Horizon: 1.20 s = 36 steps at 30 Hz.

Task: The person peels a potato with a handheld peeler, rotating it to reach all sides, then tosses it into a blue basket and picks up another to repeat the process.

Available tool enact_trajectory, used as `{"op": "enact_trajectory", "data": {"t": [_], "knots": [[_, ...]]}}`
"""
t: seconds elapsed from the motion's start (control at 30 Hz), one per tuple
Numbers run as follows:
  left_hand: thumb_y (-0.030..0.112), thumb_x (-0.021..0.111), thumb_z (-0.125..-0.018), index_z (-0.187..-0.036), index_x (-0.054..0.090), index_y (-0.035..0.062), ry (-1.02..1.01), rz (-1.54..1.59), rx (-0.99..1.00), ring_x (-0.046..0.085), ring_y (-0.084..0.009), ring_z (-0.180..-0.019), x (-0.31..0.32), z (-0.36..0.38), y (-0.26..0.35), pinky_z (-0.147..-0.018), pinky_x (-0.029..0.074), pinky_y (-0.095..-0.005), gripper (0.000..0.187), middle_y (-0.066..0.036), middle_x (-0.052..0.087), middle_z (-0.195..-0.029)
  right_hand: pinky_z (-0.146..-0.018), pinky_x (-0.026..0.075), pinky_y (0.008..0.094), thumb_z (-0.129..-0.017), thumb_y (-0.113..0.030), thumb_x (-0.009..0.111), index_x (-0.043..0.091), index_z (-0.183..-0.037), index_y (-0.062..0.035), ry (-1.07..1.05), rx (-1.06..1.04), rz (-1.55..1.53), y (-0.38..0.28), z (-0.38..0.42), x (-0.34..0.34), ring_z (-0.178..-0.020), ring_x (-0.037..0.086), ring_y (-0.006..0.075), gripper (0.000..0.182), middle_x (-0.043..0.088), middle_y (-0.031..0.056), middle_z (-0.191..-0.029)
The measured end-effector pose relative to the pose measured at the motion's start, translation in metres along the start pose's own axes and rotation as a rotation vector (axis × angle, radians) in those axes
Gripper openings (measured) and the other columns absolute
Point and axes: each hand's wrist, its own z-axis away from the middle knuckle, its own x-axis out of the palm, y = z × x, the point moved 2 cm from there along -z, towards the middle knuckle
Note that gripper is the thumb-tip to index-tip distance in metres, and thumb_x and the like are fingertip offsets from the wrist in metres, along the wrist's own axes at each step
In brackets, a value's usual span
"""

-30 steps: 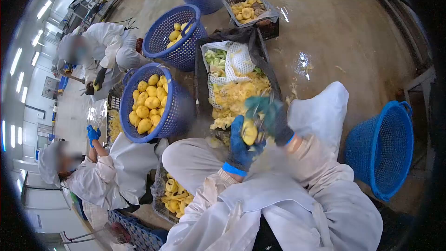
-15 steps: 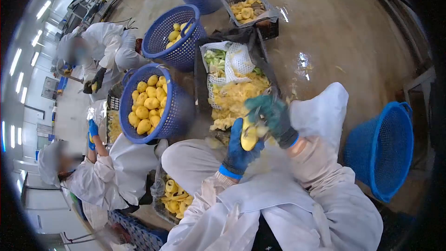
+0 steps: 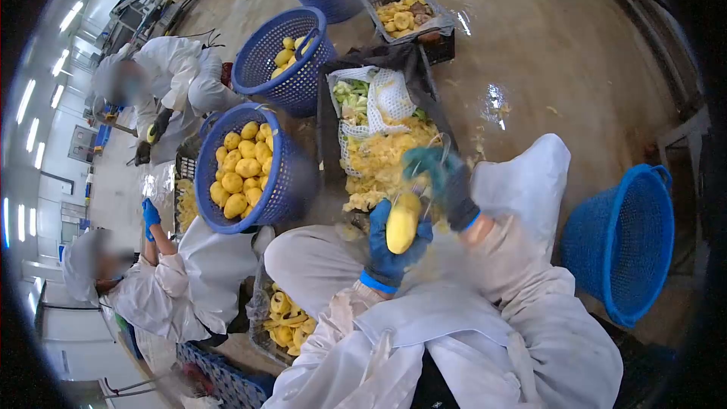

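Yellow piece (image 3: 403,225) tipped nearer you than 0.5 s ago

Your left hand (image 3: 385,260) is curled snugly around it, above your lap. Your right hand (image 3: 448,183) is close beside it, fingers bent; blur leaves its grip impossible to tell. Beyond both hands, peelings (image 3: 386,151) fill a black-lined crate (image 3: 418,76); left of that, 1 purple basket (image 3: 291,178) holds yellow ovals (image 3: 241,167).

Wet floor (image 3: 545,38), brownish grey, glare patches (image 3: 495,102) right of centre. White walls (image 3: 64,326) down left side, look tilted. Row of strip lights (image 3: 26,100) near left edge, lit. Metal framework (image 3: 178,0) top left; darker metal frame (image 3: 687,130) at right. Grey framed panel (image 3: 81,142) at left, window or door, can't tell.
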Motion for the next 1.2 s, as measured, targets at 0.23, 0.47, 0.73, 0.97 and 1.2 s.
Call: {"op": "enact_trajectory", "data": {"t": [0.23,0.47,0.73,0.97,1.2], "knots": [[0.007,0.077,-0.071,-0.118,0.044,-0.0022,-0.021,0.120,0.051,0.060,-0.0208,-0.087,0.048,0.018,0.028,-0.077,0.049,-0.0306,0.059,-0.014,0.058,-0.104,-0.074,0.050,0.0309,-0.093,-0.020,0.056,0.065,-0.092,-0.0019,-0.162,0.030,0.136,-0.019,0.026,0.013,-0.078,0.061,0.0156,0.020,0.067,0.0058,-0.087],[0.014,0.066,-0.086,-0.133,0.036,0.0032,-0.226,-0.037,-0.174,0.058,-0.0257,-0.097,-0.011,0.011,0.001,-0.082,0.051,-0.0358,0.057,-0.015,0.056,-0.114,-0.066,0.051,0.0302,-0.093,-0.026,0.053,0.063,-0.094,-0.0006,0.113,-0.064,0.032,0.008,-0.019,-0.035,-0.073,0.063,0.0175,0.027,0.065,0.0091,-0.089],[0.027,0.054,-0.091,-0.138,0.036,0.0078,-0.109,-0.439,0.016,0.059,-0.0219,-0.096,-0.042,-0.009,-0.014,-0.078,0.051,-0.0315,0.054,-0.011,0.055,-0.115,-0.070,0.052,0.0320,-0.093,-0.020,0.052,0.061,-0.103,-0.0001,0.232,-0.066,-0.016,0.006,-0.038,-0.058,-0.076,0.062,0.0185,0.024,0.064,0.0078,-0.092],[0.011,0.063,-0.084,-0.141,0.033,0.0057,-0.207,-0.598,0.102,0.048,-0.0201,-0.118,0.015,0.012,0.016,-0.097,0.042,-0.0340,0.064,-0.011,0.042,-0.136,-0.070,0.046,0.0250,-0.092,-0.025,0.054,0.064,-0.103,0.0002,-0.080,0.055,0.052,-0.025,0.000,-0.011,-0.076,0.056,0.0107,0.029,0.060,0.0035,-0.085],[0.005,0.063,-0.082,-0.140,0.033,0.0017,-0.168,-1.092,0.562,0.043,-0.0239,-0.124,0.014,0.007,0.023,-0.103,0.034,-0.0330,0.065,-0.014,0.042,-0.135,-0.065,0.046,0.0250,-0.091,-0.021,0.053,0.065,-0.098,-0.0011,0.090,-0.165,0.030,0.014,-0.013,-0.028,-0.072,0.056,0.0102,0.024,0.061,0.0020,-0.079]]}}
